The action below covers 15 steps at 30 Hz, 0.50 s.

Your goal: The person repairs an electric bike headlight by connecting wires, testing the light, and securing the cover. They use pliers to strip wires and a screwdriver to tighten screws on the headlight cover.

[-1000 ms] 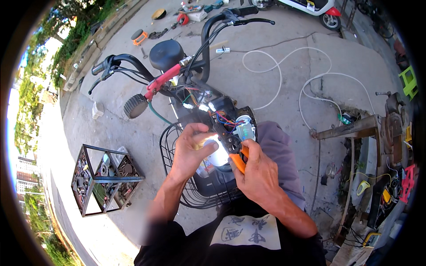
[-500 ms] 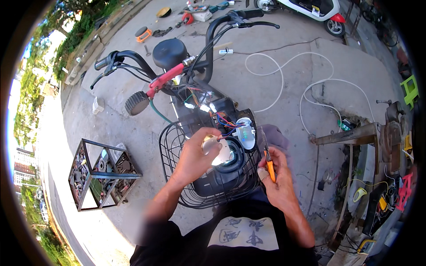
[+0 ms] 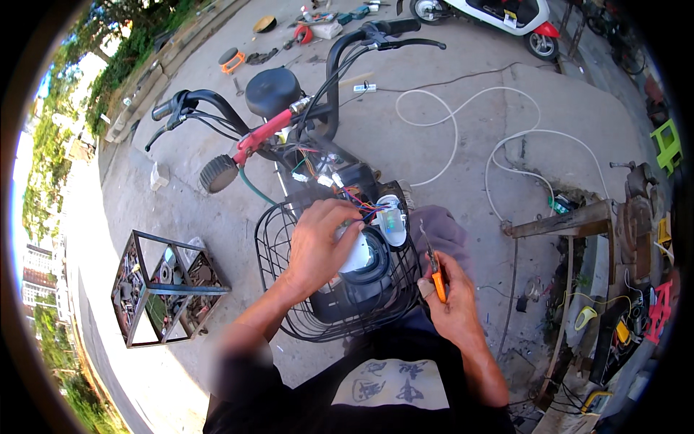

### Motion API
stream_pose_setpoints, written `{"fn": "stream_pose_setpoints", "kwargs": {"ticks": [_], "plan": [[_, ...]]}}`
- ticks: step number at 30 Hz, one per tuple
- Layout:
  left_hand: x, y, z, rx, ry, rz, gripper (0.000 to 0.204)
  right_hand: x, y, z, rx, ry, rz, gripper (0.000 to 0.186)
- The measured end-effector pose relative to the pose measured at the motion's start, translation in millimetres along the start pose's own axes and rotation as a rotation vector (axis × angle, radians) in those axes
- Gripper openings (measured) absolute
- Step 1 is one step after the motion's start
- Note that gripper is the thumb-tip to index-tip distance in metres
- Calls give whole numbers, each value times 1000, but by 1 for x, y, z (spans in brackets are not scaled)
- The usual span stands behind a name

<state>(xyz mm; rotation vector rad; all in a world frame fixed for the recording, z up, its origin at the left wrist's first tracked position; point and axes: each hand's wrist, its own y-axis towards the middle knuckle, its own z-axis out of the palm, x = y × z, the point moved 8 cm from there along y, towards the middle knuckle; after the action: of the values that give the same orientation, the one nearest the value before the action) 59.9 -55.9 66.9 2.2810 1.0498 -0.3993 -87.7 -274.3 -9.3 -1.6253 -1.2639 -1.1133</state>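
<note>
My left hand is closed on the edge of a pale round plate, its back turned upward and hiding part of the plate. Right beside it is the black round headlight housing, set inside a black wire basket on the front of an electric bike. Coloured wires run to a white oval display unit behind the housing. In my right hand, to the right of the basket, I grip an orange-handled tool with a thin metal tip pointing up and away; its exact kind is unclear.
Beyond the basket rise the handlebars, with a red gauge tool lying across them. A metal frame box of parts stands at left. White hose loops over the ground; a bench with a vise is at right.
My left hand has rolled over so its back faces up, and the plate it holds has tilted with it. The right hand keeps its tool in nearly the same place.
</note>
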Motion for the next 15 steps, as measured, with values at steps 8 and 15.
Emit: {"fn": "stream_pose_setpoints", "kwargs": {"ticks": [8,15], "plan": [[-20,19,10,3,-239,74,19,22,5,-11,-96,-155,-125,58],[-26,20,36,86,-406,-4,21,25,8,-12,-163,-317,-184,62]]}}
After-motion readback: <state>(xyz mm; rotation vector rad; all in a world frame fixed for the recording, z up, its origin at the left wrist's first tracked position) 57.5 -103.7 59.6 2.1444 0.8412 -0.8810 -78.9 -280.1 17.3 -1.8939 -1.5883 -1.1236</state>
